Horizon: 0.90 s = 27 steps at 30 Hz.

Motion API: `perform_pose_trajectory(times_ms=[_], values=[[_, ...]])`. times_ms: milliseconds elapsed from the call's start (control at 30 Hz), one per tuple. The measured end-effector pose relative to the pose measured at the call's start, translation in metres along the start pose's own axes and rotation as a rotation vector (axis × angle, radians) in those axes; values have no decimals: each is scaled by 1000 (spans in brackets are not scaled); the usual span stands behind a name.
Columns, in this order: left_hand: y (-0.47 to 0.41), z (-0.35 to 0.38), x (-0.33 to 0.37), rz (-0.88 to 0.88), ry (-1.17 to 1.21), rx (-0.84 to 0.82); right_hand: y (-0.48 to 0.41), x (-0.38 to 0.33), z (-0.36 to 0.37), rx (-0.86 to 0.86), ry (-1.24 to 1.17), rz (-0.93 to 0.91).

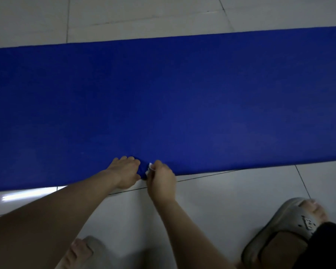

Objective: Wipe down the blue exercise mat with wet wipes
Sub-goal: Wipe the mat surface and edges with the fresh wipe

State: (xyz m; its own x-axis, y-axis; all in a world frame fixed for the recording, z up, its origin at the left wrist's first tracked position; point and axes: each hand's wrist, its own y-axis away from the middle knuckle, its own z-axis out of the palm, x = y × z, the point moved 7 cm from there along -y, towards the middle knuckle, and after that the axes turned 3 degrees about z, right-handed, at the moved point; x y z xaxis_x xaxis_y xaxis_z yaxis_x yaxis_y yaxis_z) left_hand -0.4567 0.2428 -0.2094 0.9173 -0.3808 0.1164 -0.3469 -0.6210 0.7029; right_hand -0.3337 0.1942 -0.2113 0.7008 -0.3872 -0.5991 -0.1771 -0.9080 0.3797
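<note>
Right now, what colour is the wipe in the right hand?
White: the wipe peeks from the right hand at the near edge of the blue mat. Head view.

Pale glossy tiled floor, blue exercise mat flat across it, grey slippers.

Single head-worn wide-angle cam, pitched steeply forward and down, close in: the wearer's bare forearms enter from the bottom and left borders. Flat blue rectangular exercise mat spans the frame side to side, cut off at the left, sloping up to the right, so the head is probably rolled or yawed. Left hand and right hand sit low-centre at its near edge. Grey open-toe slippers clip the bottom border; pale glossy floor tiles fill the top strip.
</note>
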Motion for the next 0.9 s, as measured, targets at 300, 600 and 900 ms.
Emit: perform_pose_trajectory(times_ms=[300, 600, 900], values=[[-3, -1, 2, 10, -37, -23, -8, 128, -137, 431, 86, 271], [-3, -3, 3, -23, -63, -19, 8, 3, -10, 145, 134, -90], [-4, -2, 3, -11, -89, -34, -16, 113, -126, 359, 184, 192]])
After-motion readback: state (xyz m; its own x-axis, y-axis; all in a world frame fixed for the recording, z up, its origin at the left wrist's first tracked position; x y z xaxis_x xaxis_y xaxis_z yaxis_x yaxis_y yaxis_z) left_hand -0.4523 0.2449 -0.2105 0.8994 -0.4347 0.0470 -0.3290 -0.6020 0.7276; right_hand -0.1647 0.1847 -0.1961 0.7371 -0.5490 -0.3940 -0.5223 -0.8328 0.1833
